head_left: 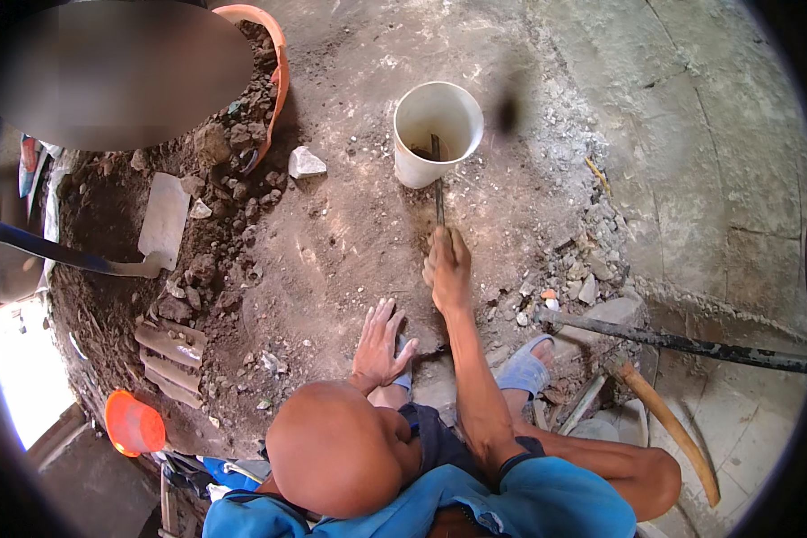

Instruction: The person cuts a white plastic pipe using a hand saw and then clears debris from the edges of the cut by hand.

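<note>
Dusty floor [359, 238]: left hand [379, 348] splayed, empty; outstretched right hand [450, 267] clenches dark rod [439, 204], long axis pointing forward into white bucket [414, 170].

Stone [308, 162] on grnd [350, 242] btwn bucket [415, 171] (R) & basin [283, 76] w/ soil [264, 63] (L).

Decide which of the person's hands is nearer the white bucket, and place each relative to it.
Right. The right hand, gripping a dark rod, is on the person's side of the white bucket; the left hand is farther back and off to the left.
</note>
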`<state>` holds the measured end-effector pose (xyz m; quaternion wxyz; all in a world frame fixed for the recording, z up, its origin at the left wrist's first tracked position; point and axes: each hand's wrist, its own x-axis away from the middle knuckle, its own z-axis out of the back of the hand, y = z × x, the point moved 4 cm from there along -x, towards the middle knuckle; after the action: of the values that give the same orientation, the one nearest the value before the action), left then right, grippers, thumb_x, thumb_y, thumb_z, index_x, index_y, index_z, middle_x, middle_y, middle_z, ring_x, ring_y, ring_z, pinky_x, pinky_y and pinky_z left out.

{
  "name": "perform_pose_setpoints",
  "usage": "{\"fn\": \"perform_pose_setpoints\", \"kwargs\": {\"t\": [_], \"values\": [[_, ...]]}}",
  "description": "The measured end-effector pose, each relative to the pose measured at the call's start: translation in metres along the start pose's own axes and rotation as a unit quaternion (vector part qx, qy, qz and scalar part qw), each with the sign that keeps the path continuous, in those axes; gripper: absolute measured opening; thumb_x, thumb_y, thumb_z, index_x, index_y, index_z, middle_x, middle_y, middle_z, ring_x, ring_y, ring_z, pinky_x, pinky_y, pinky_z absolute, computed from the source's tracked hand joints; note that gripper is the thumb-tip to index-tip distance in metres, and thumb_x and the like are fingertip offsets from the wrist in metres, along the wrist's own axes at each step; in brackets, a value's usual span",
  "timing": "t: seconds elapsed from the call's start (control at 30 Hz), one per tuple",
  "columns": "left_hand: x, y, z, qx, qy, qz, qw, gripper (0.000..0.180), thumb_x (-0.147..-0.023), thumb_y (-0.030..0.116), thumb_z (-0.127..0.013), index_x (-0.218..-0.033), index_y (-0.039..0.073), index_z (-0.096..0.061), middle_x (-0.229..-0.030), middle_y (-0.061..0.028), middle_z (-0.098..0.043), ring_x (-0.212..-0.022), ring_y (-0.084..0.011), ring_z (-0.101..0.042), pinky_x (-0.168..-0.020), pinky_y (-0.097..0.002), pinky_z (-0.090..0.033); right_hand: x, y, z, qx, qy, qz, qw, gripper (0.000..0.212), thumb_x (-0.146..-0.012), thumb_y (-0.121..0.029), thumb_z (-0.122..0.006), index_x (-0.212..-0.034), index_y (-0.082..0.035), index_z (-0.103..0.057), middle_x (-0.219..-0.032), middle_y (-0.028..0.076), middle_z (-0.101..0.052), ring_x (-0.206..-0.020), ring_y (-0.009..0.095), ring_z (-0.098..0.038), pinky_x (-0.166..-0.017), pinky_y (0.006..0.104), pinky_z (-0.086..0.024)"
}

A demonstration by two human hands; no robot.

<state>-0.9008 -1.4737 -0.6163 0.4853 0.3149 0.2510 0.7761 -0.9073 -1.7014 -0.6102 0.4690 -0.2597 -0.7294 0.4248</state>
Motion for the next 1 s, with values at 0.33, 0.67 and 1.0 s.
{"fn": "perform_pose_setpoints", "kwargs": {"t": [0.33, 0.67, 1.0], "values": [[0.000, 0.000, 0.005, 0.001, 0.000, 0.016, 1.000, 0.069, -0.098, 0.045, -0.060, -0.150, 0.004, -0.041, -0.162, -0.0229, -0.029, -0.153, -0.0406, -0.023, -0.127, -0.0533, -0.016, 0.024, -0.018, -0.012, 0.030, -0.008, -0.067, 0.997, 0.035, -0.108, -0.043, -0.052, -0.095, -0.011, -0.050, -0.068, -0.006, -0.039, -0.053, 0.004, -0.034, -0.045, 0.0221, -0.030], [0.004, 0.002, 0.000, 0.011, -0.010, 0.009, 1.000, 0.068, -0.098, 0.043, -0.060, -0.150, 0.005, -0.041, -0.162, -0.0227, -0.030, -0.153, -0.0405, -0.024, -0.127, -0.0536, -0.017, 0.021, -0.011, -0.008, -0.001, -0.027, -0.030, 0.999, 0.038, -0.109, -0.046, -0.048, -0.096, -0.010, -0.051, -0.067, -0.006, -0.040, -0.050, 0.004, -0.037, -0.042, 0.0236, -0.028], [-0.001, 0.004, 0.001, -0.018, 0.020, -0.011, 1.000, 0.068, -0.098, 0.043, -0.062, -0.148, 0.003, -0.041, -0.158, -0.0260, -0.034, -0.150, -0.0427, -0.028, -0.126, -0.0542, -0.020, 0.009, -0.008, -0.010, -0.052, -0.030, -0.033, 0.998, 0.033, -0.106, -0.044, -0.057, -0.095, -0.014, -0.050, -0.063, -0.009, -0.037, -0.046, 0.001, -0.030, -0.038, 0.0227, -0.024]]}}
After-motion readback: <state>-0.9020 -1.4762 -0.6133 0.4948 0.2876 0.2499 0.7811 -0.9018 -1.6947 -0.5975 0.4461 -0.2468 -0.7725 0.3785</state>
